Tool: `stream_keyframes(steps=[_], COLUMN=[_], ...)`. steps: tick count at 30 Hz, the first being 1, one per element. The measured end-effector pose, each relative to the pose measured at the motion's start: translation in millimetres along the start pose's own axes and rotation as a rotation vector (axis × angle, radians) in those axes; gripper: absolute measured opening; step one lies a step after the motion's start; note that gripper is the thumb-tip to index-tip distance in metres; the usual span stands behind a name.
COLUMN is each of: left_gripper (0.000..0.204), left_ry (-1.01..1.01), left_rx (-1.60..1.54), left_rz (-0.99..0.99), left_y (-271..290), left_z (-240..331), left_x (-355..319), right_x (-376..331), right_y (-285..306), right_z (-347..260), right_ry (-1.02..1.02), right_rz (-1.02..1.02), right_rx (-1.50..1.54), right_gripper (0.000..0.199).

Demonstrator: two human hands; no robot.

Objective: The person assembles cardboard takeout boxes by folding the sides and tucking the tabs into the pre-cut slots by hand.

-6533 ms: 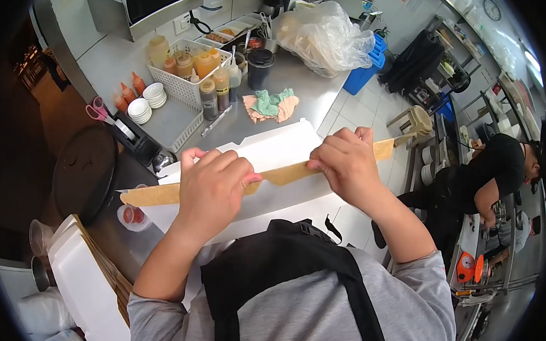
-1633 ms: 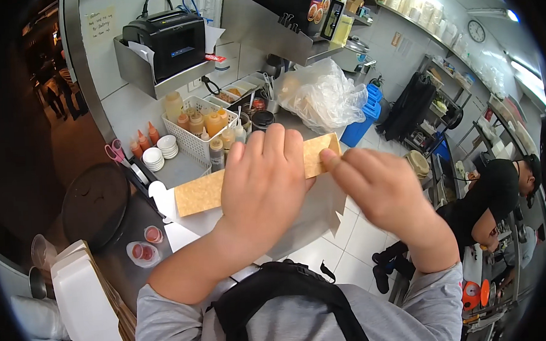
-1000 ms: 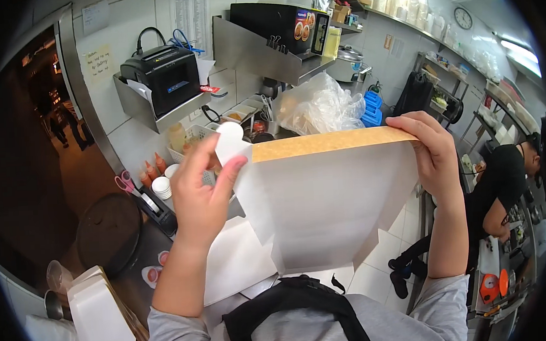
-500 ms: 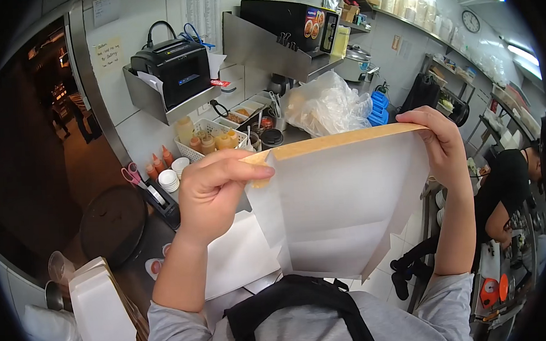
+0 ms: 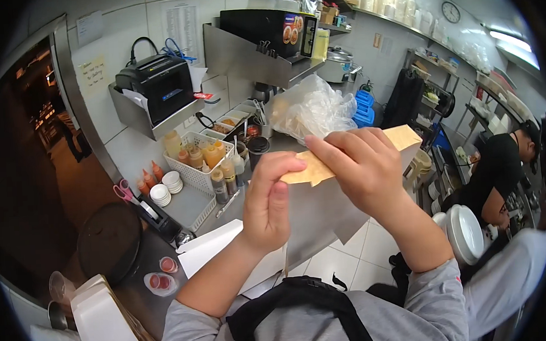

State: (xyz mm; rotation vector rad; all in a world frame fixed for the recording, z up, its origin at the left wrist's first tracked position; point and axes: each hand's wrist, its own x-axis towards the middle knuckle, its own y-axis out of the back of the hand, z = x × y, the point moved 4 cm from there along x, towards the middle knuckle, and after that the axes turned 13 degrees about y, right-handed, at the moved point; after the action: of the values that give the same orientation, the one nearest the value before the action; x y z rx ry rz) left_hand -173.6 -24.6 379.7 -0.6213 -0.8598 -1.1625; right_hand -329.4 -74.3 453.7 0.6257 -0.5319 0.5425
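Observation:
I hold a partly folded cardboard box (image 5: 315, 214) up in front of me, its pale inner face toward me and a brown strip along its top edge. My left hand (image 5: 268, 198) pinches the strip's left end between thumb and fingers. Close beside it, my right hand (image 5: 359, 169) grips the same strip from above, and the strip's right end sticks out past the knuckles. The right thumb is hidden. Below my left forearm lies another white cardboard box (image 5: 206, 248) on the steel counter. Flat white and brown cardboard pieces (image 5: 104, 315) stand stacked at the lower left.
A basket of sauce bottles (image 5: 191, 149), small white cups (image 5: 160, 193), a tape dispenser (image 5: 155, 214) and a round dark tray (image 5: 109, 234) sit on the counter. Plastic bags (image 5: 313, 110) lie farther back. At right, a co-worker in black (image 5: 492, 177) bends near stacked white plates (image 5: 464, 231).
My right hand has moved left along the box's top edge, close to my left hand. The left hand has shifted right. White clothing and stacked plates now show at the right.

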Motion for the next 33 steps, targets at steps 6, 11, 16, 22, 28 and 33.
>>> stream_keyframes(steps=[6, 11, 16, 22, 28, 33], left_gripper=[0.030, 0.029, 0.029, 0.030, 0.029, 0.042], left_ry=[-0.084, -0.033, -0.018, -0.016, 0.140, 0.276], left_rx=[0.114, 0.215, 0.240, 0.238, 0.167, 0.057], left_rz=[-0.011, -0.043, -0.052, -0.055, -0.022, -0.017], left_y=[5, 8, 10, 9, 9, 3], left_z=[8, 12, 14, 9, 16, 14], left_x=[-3, -3, -1, -4, -3, -2], right_x=[-6, 1, 3, 3, 6, 7], right_y=[-7, -10, -12, -14, -12, -12], right_z=[-5, -9, -12, -10, -15, -21], right_ry=[-0.058, -0.046, -0.065, -0.106, -0.049, -0.094], right_rz=[0.033, 0.008, -0.030, -0.050, -0.097, -0.095], right_rx=[0.146, 0.159, 0.199, 0.303, 0.216, 0.184], right_gripper=[0.039, 0.040, 0.040, 0.043, 0.046, 0.058])
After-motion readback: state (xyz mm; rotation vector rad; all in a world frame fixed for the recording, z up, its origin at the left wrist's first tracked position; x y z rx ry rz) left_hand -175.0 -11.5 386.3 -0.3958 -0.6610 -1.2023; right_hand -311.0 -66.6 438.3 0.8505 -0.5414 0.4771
